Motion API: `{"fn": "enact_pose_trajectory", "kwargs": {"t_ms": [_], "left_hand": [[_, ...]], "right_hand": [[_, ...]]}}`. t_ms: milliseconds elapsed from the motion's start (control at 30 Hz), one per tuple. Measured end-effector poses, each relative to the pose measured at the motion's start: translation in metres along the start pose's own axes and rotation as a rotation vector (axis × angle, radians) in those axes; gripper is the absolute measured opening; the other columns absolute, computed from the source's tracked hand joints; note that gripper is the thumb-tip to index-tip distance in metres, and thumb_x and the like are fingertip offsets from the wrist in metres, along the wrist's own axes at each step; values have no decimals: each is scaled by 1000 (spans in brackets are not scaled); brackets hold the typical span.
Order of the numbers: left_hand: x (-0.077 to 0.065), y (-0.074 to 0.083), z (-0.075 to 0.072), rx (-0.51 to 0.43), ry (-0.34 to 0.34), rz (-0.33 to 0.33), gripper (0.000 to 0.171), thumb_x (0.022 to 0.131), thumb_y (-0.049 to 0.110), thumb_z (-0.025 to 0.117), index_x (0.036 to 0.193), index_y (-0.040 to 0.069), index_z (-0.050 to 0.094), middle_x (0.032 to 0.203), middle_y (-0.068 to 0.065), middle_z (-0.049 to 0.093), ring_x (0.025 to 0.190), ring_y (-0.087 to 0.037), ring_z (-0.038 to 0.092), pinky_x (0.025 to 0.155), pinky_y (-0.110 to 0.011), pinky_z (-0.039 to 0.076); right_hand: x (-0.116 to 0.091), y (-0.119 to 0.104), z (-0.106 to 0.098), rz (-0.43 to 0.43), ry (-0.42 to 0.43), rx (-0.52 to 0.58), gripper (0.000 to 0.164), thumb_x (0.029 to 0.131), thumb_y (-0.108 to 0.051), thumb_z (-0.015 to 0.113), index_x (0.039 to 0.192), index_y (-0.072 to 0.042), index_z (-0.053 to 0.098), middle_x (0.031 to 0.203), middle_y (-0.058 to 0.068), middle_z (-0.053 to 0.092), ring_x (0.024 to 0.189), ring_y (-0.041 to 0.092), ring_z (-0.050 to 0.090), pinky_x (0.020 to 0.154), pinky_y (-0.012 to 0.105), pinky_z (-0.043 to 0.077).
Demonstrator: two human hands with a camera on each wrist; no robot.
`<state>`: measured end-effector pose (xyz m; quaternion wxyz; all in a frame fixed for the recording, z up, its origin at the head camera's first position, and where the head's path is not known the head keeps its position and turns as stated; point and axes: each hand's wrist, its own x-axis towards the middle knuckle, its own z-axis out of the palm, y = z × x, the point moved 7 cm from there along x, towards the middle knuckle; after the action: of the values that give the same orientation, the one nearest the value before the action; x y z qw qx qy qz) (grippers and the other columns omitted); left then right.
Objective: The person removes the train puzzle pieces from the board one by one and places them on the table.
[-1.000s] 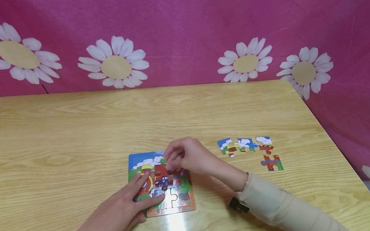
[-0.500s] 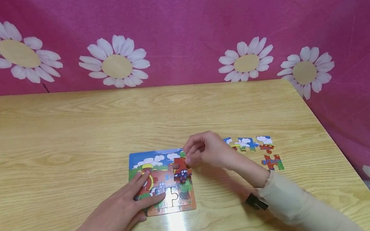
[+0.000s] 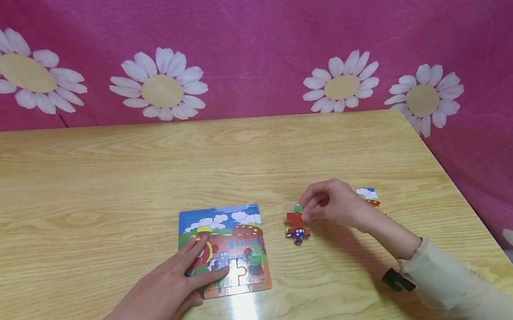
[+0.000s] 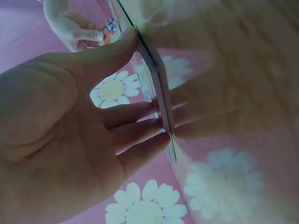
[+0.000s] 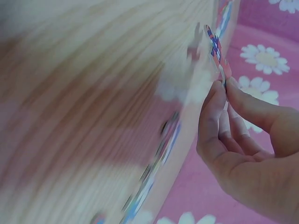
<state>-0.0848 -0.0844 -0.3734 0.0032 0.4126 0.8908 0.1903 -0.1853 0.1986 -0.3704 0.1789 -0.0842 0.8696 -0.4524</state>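
A square puzzle board (image 3: 243,206) with a red train, clouds and an orange lower border lies on the table. My left hand (image 3: 156,288) rests on its left part, fingers extended over the picture. In the left wrist view, the fingertips and thumb of that hand (image 4: 70,116) meet the board's thin edge. To the right of the board, my right hand (image 3: 340,207) pinches a red puzzle piece (image 3: 297,226) between thumb and fingertips. The right wrist view shows this piece (image 5: 217,52) edge-on, raised over the table, with the other fingers curled beneath.
Beyond my right hand lies a loose puzzle piece (image 3: 367,195) with a cloud on it; the hand hides others. Several loose pieces (image 5: 152,175) appear on the table in the right wrist view. A pink cloth (image 3: 238,35) with daisies hangs behind the wooden table (image 3: 92,195).
My right hand has lifted the red puzzle piece off the board and carried it to the right, toward the loose pieces. The left hand has stayed on the board.
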Motion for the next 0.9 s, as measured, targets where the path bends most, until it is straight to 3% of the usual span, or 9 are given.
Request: {"fn": "enact_pose_trajectory", "kwargs": {"t_ms": [200, 467, 700, 900], "left_hand": [[0, 0, 0, -12, -2, -8, 52, 86, 12, 74, 134, 29, 62, 150, -21, 39, 136, -38, 40, 94, -48, 48], [0, 0, 0, -13, 10, -4, 52, 86, 13, 74, 134, 29, 62, 150, -21, 39, 136, -37, 41, 94, -48, 48], [0, 0, -1, 0, 34, 12, 53, 85, 12, 76, 134, 28, 63, 148, -22, 41, 134, -37, 43, 91, -46, 50], [0, 0, -1, -11, 26, 0, 53, 85, 12, 75, 134, 28, 63, 149, -23, 40, 134, -37, 43, 92, -47, 49]], "right_hand": [[-14, 16, -22, 3, 20, -73, 10, 85, 3, 73, 93, 5, 68, 77, 7, 68, 74, 19, 66, 68, 26, 55], [-30, 31, -47, 21, 100, -253, 6, 85, -1, 74, 90, 0, 71, 75, 3, 66, 70, 17, 60, 58, 24, 48], [-38, 39, -58, 8, 151, -394, 8, 81, -2, 78, 87, -2, 72, 72, 0, 66, 65, 14, 58, 57, 24, 47], [-40, 44, -59, -5, 177, -402, 10, 79, 3, 78, 86, -1, 72, 72, 0, 66, 66, 14, 62, 57, 22, 49]]}}
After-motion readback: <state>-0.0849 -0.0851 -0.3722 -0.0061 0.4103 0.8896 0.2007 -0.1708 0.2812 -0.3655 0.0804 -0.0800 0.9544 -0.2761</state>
